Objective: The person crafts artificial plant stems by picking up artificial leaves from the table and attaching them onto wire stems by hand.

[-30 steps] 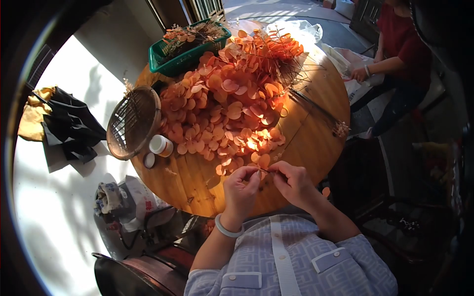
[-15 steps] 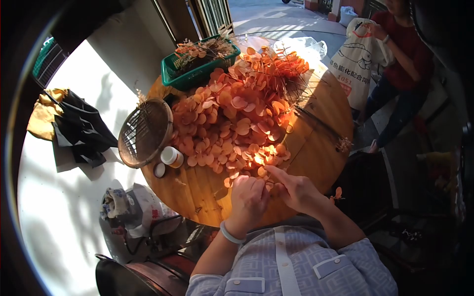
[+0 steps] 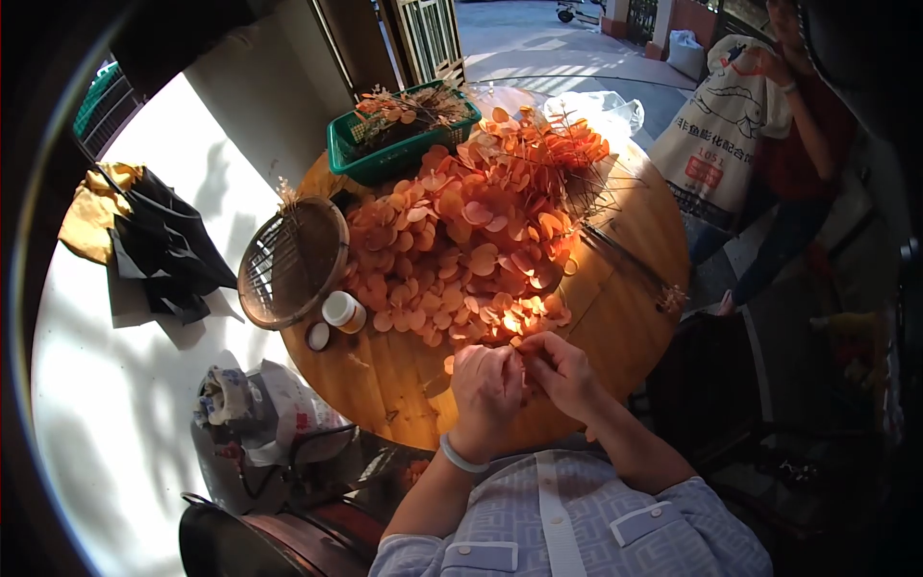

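Note:
A large heap of orange round-leaved stems covers the middle of the round wooden table. At its near edge, my left hand is closed, with its fingers curled around part of an orange-leaf stem that is mostly hidden. Close beside it, my right hand is closed too, thumb and forefinger pinched at the same stem. A small orange leaf shows between the fingertips of both hands.
Left of the heap are a white jar, its lid and a round woven basket. A green plastic basket sits behind. Dark thin sticks lie right. Beyond, a person holds a printed sack.
My right hand's forefinger has bent from pointing outward into a pinch near my left hand. Leaves right of my right wrist have shifted down. The person's sack has moved right and lower.

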Demonstrator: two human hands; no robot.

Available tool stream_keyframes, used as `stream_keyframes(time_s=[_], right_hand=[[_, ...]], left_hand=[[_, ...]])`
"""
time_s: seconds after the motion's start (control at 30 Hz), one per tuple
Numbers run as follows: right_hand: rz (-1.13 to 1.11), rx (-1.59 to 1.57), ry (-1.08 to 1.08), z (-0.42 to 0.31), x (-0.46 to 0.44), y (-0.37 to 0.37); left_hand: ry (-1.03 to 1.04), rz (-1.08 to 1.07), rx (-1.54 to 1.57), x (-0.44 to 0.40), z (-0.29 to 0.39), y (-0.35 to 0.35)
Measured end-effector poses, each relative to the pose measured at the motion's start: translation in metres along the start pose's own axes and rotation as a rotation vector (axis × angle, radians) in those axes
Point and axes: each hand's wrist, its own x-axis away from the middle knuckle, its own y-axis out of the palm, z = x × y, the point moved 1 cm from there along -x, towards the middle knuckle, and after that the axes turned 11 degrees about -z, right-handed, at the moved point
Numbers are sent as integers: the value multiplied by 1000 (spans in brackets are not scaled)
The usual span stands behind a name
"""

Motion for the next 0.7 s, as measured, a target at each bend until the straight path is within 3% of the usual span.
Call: stream_keyframes(time_s=[0.17, 0.37, 0.47, 0.57, 0.67, 0.7], right_hand=[[-95, 351, 147, -21, 23, -25], [-179, 25, 178, -25, 10, -41], [28, -45, 25, -34, -6, -59], [-369, 407, 9, -51, -12, -53], [-290, 384, 21, -43, -12, -51], [-249, 245, 42, -34, -16, -54]], left_hand=[[-39, -2, -51, 0, -9, -13], [36, -102, 83, 14, 12, 7], [42, -123, 149, 16, 14, 8], [70, -149, 172, 16, 21, 16], [78, -186, 202, 14, 26, 14], [70, -203, 219, 16, 28, 12]])
